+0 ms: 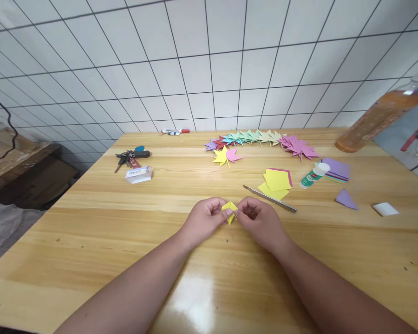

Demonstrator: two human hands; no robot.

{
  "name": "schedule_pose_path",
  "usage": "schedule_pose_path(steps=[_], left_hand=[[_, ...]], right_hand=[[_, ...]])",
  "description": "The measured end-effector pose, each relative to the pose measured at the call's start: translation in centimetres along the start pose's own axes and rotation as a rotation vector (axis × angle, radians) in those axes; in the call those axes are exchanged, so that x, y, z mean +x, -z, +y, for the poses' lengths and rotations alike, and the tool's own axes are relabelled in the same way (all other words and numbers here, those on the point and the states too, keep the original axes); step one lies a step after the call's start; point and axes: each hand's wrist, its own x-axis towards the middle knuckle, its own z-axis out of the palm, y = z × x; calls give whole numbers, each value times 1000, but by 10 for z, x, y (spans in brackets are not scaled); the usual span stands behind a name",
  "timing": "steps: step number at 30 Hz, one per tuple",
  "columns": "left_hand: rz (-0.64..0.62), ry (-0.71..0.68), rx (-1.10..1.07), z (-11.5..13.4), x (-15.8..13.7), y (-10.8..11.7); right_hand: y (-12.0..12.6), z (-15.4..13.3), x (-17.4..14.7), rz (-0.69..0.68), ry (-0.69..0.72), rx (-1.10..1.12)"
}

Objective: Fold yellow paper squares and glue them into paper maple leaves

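Closed in narrow pinches, the left hand (205,218) and right hand (261,222) hold a small, pointed, folded piece of yellow paper (231,205) between them. The left thumb lies across its front, hiding part of it; the right thumb and forefinger meet its right edge. Beneath the folded piece spreads a broad, glossy, pale wooden table (73,236). Far to its right, toward the back, is a clear plastic bottle of orange-brown liquid (372,118). Beyond it, reaching well rightward, runs an overlapping row of multicoloured paper leaves (251,136). Just right of and beyond it, close to the right hand, a slim silver metal strip (270,198) lies aslant. Further out on that side are square yellow paper sheets (277,180), then a green-and-white glue stick (313,176). Left of and beyond it sits a small white box (138,175).
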Motion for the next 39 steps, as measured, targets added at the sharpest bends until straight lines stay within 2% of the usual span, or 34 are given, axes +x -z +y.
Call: schedule_pose_path(steps=[6,11,15,18,25,29,33,39], left_hand=[[-23,-7,-4,-3,0,1],[17,0,-5,1,-2,-2],[-43,-3,-17,7,-3,-1],[-39,16,-14,9,-3,0],[-49,-38,221,4,-5,-2],[-73,-49,277,3,-6,-3],[-81,-29,172,6,-5,-3],[53,70,-184,8,-1,-2]], right_hand=[[0,0,-1,-26,8,15],[2,0,1,-4,6,26],[2,1,2,-22,40,106],[1,0,1,-35,50,133],[0,-1,-1,2,48,73],[1,1,-1,9,6,162],[2,2,0,37,10,237],[2,0,2,10,13,127]])
